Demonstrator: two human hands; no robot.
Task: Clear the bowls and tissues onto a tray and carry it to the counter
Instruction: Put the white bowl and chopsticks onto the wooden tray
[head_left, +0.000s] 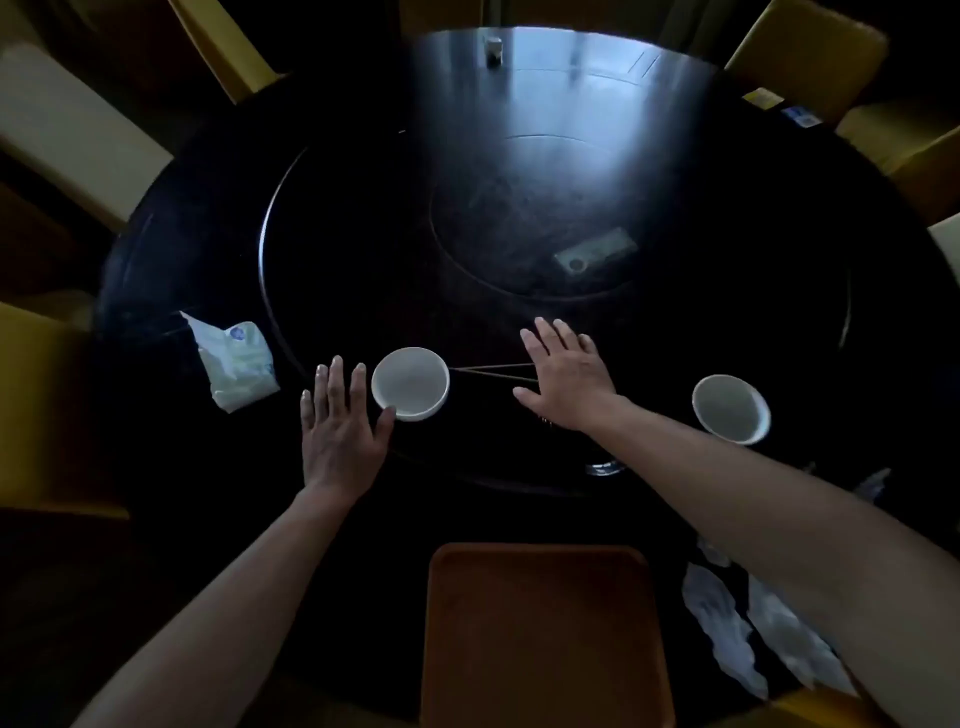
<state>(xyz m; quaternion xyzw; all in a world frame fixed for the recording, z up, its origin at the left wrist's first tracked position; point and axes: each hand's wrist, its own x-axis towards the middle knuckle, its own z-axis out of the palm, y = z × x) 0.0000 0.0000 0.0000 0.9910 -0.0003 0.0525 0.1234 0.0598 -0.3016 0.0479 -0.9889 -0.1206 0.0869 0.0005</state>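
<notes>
Although the soft tissue pack (236, 364) beyond the left hand's little-finger side carries a round blue mark, no writing on it is legible. The left hand (340, 421) lies flat with fingers spread, its thumb tip touching the rim of a white, round, glossy bowl (410, 383) just beside it. The right hand (566, 376) is likewise spread, palm down, over the ends of a pair of thin chopsticks (485, 370) that run from it toward that bowl; contact cannot be confirmed. A second white bowl (731, 409) sits to the outer side of the right wrist. Crumpled white tissues (719, 618) lie beside the right forearm. A brown rectangular tray (543, 634) rests between the forearms on the dark, polished round table (208, 234).
</notes>
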